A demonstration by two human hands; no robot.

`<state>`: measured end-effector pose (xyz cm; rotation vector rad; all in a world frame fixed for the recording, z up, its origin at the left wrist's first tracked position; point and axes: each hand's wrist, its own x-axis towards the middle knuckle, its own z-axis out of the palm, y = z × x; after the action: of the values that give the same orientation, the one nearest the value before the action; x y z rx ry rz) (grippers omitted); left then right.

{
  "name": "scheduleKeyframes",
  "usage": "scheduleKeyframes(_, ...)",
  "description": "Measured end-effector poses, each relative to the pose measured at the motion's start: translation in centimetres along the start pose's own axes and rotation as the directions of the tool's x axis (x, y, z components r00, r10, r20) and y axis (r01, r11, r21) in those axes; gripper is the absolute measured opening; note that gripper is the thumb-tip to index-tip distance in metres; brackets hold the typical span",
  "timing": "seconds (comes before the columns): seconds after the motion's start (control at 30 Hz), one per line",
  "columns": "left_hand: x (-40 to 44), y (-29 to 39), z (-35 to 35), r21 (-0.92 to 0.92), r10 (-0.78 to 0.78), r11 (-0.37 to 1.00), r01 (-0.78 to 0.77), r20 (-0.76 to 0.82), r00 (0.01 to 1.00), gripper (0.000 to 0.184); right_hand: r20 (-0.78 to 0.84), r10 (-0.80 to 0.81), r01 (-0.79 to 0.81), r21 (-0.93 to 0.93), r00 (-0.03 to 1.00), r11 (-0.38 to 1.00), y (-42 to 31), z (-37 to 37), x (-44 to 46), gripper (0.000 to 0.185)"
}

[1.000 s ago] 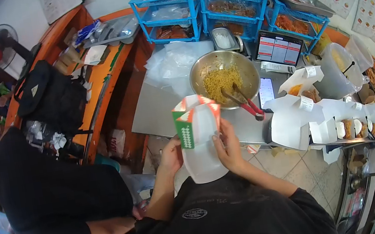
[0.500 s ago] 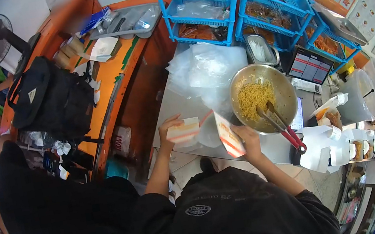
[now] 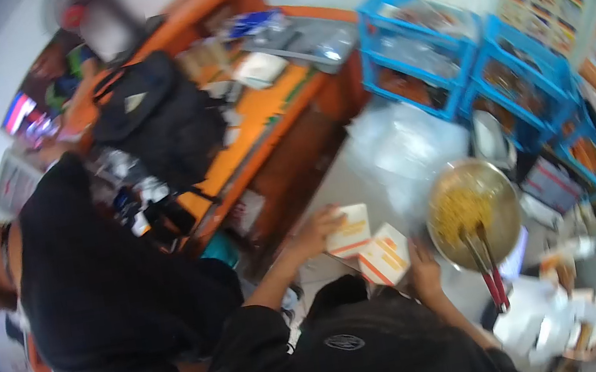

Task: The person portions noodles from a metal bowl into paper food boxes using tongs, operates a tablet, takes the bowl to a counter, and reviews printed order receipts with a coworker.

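a round steel bowl is holding yellow noodles. left of the bowl, folding is looking unfinished on your white cardboard carton with orange print. your left hand is pinching it, fingers slightly parted; your right hand is hovering near it, finger spread and contact too blurred to tell.

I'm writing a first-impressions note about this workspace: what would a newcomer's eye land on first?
Probably the steel bowl of yellow noodles on the right, with red-handled tongs resting in it. Next, the stacked blue baskets behind it, against the wall. Then the white-and-orange carton pieces between the left hand and right hand.
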<state>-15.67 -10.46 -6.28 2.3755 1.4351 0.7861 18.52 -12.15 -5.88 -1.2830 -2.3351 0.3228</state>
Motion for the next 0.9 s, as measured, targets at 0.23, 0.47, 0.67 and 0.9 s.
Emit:
scheduleKeyframes(0.23, 1.6, -0.1, 0.5, -0.346, -0.179, 0.931, 0.114, -0.162, 0.970, 0.037, -0.091, 0.108, -0.072, 0.332, 0.990, 0.941, -0.6, -0.6, 0.8, 0.039)
scheduleKeyframes(0.47, 5.4, -1.5, 1.6, -0.704, -0.452, 0.664, 0.250, -0.112, 0.885, 0.020, 0.048, 0.498, -0.416, 0.621, 0.866, 0.664, -0.6, 0.9, 1.2, 0.030)
scheduleKeyframes(0.67, 7.6, -2.5, -0.2, -0.651, -0.468, 0.685, 0.327, -0.048, 0.882, 0.014, 0.081, 0.536, -0.445, 0.670, 0.840, 0.595, -2.3, -1.1, 1.7, 0.038)
scheduleKeyframes(0.9, 6.5, -2.7, 0.2, -0.807, -0.467, 0.519, 0.281, 0.007, 0.884, 0.045, -0.101, 0.236, -0.214, 0.192, 0.966, 0.958, -7.2, -6.6, 7.0, 0.044)
